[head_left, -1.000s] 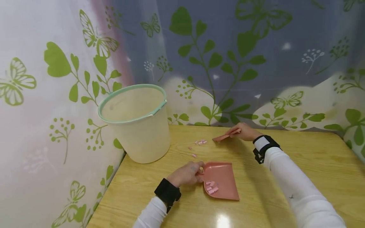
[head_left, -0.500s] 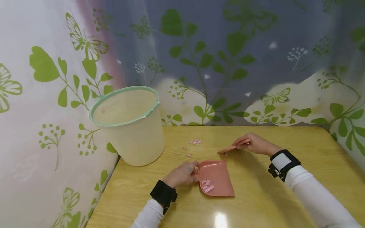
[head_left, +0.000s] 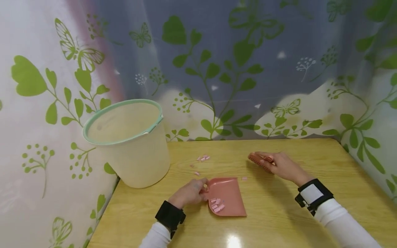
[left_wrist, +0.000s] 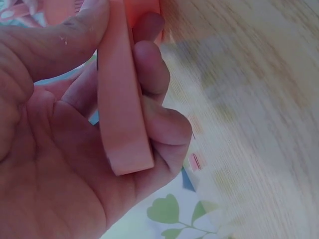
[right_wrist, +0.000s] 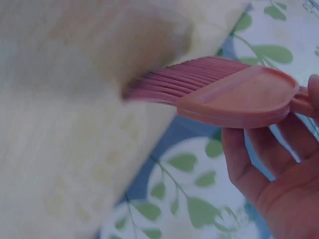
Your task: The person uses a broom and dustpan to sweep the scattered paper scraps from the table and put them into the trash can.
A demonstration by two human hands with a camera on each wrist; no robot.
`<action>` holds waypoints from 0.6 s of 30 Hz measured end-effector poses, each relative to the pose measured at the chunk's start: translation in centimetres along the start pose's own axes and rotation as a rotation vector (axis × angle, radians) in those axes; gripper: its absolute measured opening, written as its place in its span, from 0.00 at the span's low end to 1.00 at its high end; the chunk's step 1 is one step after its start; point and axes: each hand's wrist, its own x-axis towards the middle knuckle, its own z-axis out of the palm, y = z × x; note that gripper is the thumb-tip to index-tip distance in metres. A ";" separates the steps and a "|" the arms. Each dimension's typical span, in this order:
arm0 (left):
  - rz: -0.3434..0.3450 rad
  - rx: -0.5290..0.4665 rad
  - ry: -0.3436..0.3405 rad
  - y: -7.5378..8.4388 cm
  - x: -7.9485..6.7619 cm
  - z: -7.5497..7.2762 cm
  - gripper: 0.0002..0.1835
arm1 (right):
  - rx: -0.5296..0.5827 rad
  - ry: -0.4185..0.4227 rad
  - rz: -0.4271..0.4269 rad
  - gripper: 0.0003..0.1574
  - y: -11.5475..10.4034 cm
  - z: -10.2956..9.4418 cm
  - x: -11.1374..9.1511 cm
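Note:
My left hand (head_left: 188,193) grips the handle (left_wrist: 124,94) of a salmon-pink dustpan (head_left: 229,196), its fingers curled round it in the left wrist view. The pan lies on the table with its open edge to the right. Several small pink pieces (head_left: 217,206) are gathered in it near the handle end. My right hand (head_left: 286,167) holds a matching small hand brush (right_wrist: 239,94) by its handle, to the right of the pan, bristles pointing left in the right wrist view. One loose pink piece (head_left: 244,178) lies just off the pan's far right corner.
A tall cream bucket (head_left: 136,158) with a green rim stands at the left of the wooden table (head_left: 297,220). More pink pieces (head_left: 203,158) lie scattered between bucket and pan. A leaf-and-butterfly patterned curtain (head_left: 192,69) hangs along the back and sides.
The brush in my right hand has moved rightward and nearer, turning so its bristles show. A pink piece now lies by the pan's right corner. My left hand keeps its grip on the dustpan.

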 end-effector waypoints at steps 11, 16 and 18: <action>0.038 -0.003 0.028 -0.6 -0.3 0.3 0.18 | 0.110 -0.127 -0.089 0.17 -3.9 0.7 -1.9; 0.045 -0.011 0.037 -0.6 0.0 0.3 0.18 | -0.094 0.040 0.020 0.17 -2.8 0.6 -2.6; 0.047 -0.021 0.028 -0.4 0.1 0.3 0.18 | -0.136 0.117 0.048 0.15 -2.2 1.1 -3.0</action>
